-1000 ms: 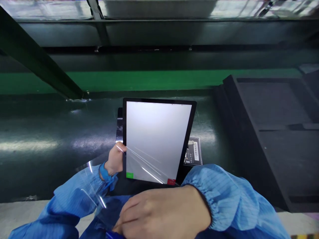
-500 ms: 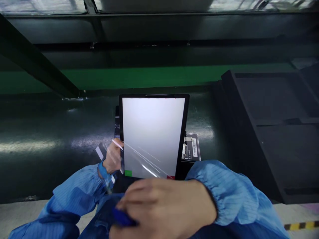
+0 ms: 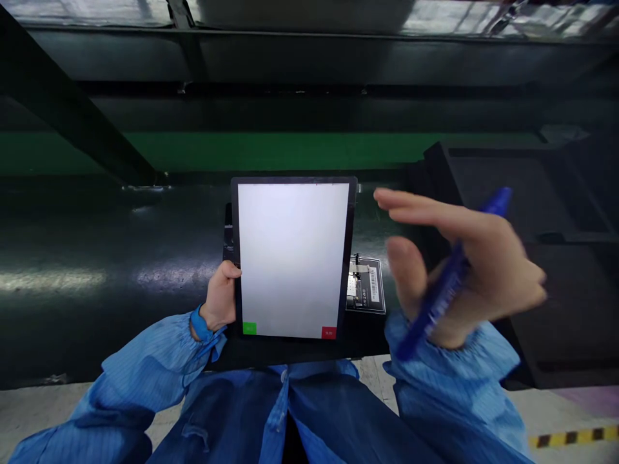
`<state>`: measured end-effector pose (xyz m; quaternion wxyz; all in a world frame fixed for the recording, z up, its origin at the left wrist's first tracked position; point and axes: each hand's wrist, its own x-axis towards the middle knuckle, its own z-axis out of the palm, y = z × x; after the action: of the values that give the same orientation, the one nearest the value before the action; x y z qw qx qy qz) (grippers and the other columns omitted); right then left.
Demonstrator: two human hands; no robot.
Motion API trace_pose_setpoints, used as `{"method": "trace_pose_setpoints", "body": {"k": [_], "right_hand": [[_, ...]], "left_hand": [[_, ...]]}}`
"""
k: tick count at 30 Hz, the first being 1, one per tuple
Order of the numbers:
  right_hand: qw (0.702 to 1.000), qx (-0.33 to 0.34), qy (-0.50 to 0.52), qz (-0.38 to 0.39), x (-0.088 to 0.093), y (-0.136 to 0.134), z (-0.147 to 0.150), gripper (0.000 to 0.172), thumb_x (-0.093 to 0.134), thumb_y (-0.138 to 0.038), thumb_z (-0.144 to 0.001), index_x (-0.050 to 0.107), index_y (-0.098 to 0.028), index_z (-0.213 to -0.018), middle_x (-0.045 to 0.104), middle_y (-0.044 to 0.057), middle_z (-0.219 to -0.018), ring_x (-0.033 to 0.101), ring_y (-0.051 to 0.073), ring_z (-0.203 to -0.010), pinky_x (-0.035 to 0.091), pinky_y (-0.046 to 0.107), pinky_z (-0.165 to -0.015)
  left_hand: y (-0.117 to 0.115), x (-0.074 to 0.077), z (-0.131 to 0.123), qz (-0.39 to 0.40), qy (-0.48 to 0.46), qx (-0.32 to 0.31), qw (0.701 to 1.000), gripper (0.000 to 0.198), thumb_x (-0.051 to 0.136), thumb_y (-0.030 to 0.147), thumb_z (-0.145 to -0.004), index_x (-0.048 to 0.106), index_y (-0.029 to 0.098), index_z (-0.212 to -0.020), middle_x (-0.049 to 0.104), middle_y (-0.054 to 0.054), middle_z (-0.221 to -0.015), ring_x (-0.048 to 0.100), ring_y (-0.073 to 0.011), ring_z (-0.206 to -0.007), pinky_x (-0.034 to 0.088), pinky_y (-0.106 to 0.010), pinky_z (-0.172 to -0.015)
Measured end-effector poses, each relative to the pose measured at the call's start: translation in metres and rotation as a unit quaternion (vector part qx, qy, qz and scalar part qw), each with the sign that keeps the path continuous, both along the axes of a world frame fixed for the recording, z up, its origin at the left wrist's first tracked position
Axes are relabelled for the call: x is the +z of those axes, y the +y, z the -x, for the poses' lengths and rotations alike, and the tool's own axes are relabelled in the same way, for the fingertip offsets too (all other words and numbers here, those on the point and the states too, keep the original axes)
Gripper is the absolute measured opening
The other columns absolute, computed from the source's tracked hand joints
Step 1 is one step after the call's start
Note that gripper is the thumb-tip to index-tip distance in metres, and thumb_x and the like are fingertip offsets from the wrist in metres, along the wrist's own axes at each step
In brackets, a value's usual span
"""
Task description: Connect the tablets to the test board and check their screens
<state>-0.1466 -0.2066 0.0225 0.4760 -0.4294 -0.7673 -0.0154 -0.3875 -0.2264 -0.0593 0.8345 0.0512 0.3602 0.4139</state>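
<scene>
My left hand (image 3: 221, 299) grips the left edge of a tablet screen (image 3: 294, 258), its thumb over the bezel. The screen glows plain white, with a green box at its lower left corner and a red one at its lower right. To the right of the tablet, my right hand (image 3: 476, 267) is raised with a blue marker pen (image 3: 442, 296) tucked across the palm. Its thumb and index finger are spread apart. Behind the tablet, an opened device body (image 3: 370, 287) with bare circuitry and a printed label shows partly at the right; the rest is hidden.
Black foam-like trays (image 3: 556, 309) with recesses stand on the right of the dark bench (image 3: 120, 258). A dark post (image 3: 82, 116) slants up at the left. Yellow-black floor tape (image 3: 575, 438) shows at the lower right.
My right hand has swung from low in front of me up to the right with the pen. The clear film across the screen's lower part is no longer visible. My left hand keeps its hold.
</scene>
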Motion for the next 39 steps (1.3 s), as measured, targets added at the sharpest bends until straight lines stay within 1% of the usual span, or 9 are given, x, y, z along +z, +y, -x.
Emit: {"method": "trace_pose_setpoints", "body": {"k": [5,8,12,14,18,21,25,32,39], "right_hand": [[0.996,-0.091,0.0,0.012,-0.015,0.035,0.003,0.032,0.06,-0.028,-0.094,0.058,-0.015,-0.123,0.07,0.012,-0.117,0.071,0.022,-0.1,0.059,0.033,-0.075],[0.989,-0.096,-0.096,0.054,-0.011,0.048,-0.004,0.022,0.056,-0.035,-0.098,0.065,-0.015,-0.092,0.07,0.003,-0.074,0.067,0.014,-0.068,0.048,0.022,-0.057],[0.97,-0.108,-0.217,-0.003,0.006,0.038,0.0,0.033,0.057,-0.033,-0.097,0.059,-0.016,-0.07,0.056,0.001,-0.057,0.052,0.011,-0.052,0.032,0.025,-0.047],[0.972,-0.044,-0.228,-0.029,0.014,0.022,0.009,0.025,0.062,-0.029,-0.094,0.062,-0.016,-0.073,0.057,0.002,-0.06,0.052,0.013,-0.056,0.034,0.027,-0.049],[0.934,0.294,-0.201,0.033,0.024,-0.012,0.024,0.016,0.064,-0.016,-0.09,0.064,-0.024,-0.076,0.055,-0.006,-0.058,0.053,0.011,-0.061,0.055,0.029,-0.077],[0.864,0.446,-0.213,0.09,0.028,-0.025,0.022,0.023,0.062,-0.016,-0.09,0.059,-0.024,-0.069,0.051,-0.008,-0.057,0.049,0.01,-0.059,0.038,0.036,-0.12],[0.863,0.415,-0.249,0.146,0.033,-0.023,0.007,0.031,0.058,-0.015,-0.091,0.053,-0.022,-0.061,0.037,-0.008,-0.049,0.036,0.01,-0.05,0.027,0.043,-0.127],[0.87,0.382,-0.255,0.178,0.03,-0.003,0.001,0.037,0.056,-0.014,-0.094,0.05,-0.019,-0.058,0.037,-0.008,-0.051,0.035,0.008,-0.047,0.024,0.045,-0.128],[0.861,0.4,-0.268,0.162,0.015,0.008,0.013,0.036,0.051,-0.017,-0.097,0.053,-0.019,-0.061,0.035,-0.009,-0.05,0.036,0.008,-0.045,0.029,0.047,-0.125]], "left_hand": [[-0.003,0.001,0.002,-0.049,-0.023,-0.038,0.998,0.048,0.049,0.029,-0.051,0.074,0.015,-0.089,0.077,-0.009,-0.087,0.07,-0.0359,-0.094,0.056,-0.042,-0.079],[-0.002,0.003,0.0,-0.08,-0.045,-0.05,0.995,0.051,0.049,0.028,-0.051,0.073,0.014,-0.093,0.077,-0.01,-0.092,0.07,-0.0366,-0.095,0.056,-0.043,-0.08],[-0.002,-0.001,0.001,-0.096,-0.044,-0.053,0.993,0.045,0.053,0.029,-0.053,0.074,0.014,-0.09,0.077,-0.011,-0.096,0.069,-0.0378,-0.098,0.056,-0.045,-0.081],[-0.003,-0.004,0.003,-0.092,-0.033,-0.043,0.994,0.04,0.054,0.029,-0.054,0.074,0.014,-0.085,0.077,-0.009,-0.095,0.069,-0.0379,-0.099,0.056,-0.045,-0.083],[-0.002,-0.007,0.007,-0.073,-0.015,-0.016,0.997,0.031,0.054,0.029,-0.056,0.072,0.014,-0.075,0.076,-0.007,-0.085,0.069,-0.0373,-0.098,0.055,-0.046,-0.087],[-0.001,-0.002,0.007,-0.061,-0.012,-0.019,0.998,0.02,0.054,0.027,-0.057,0.068,0.015,-0.066,0.073,-0.005,-0.07,0.07,-0.0359,-0.097,0.055,-0.045,-0.088],[-0.002,-0.003,0.009,-0.063,-0.016,0.045,0.997,0.008,0.054,0.023,-0.057,0.059,0.019,-0.053,0.067,-0.003,-0.057,0.071,-0.0345,-0.094,0.057,-0.043,-0.086],[-0.013,-0.024,0.016,-0.011,-0.019,0.051,0.998,0.026,0.051,0.021,-0.06,0.07,0.018,-0.077,0.073,-0.006,-0.076,0.069,-0.035,-0.105,0.057,-0.042,-0.086],[-0.004,0.009,0.003,-0.056,-0.048,0.034,0.997,0.061,0.047,0.023,-0.05,0.069,0.012,-0.106,0.076,-0.007,-0.103,0.063,-0.0393,-0.115,0.052,-0.048,-0.096]]}}
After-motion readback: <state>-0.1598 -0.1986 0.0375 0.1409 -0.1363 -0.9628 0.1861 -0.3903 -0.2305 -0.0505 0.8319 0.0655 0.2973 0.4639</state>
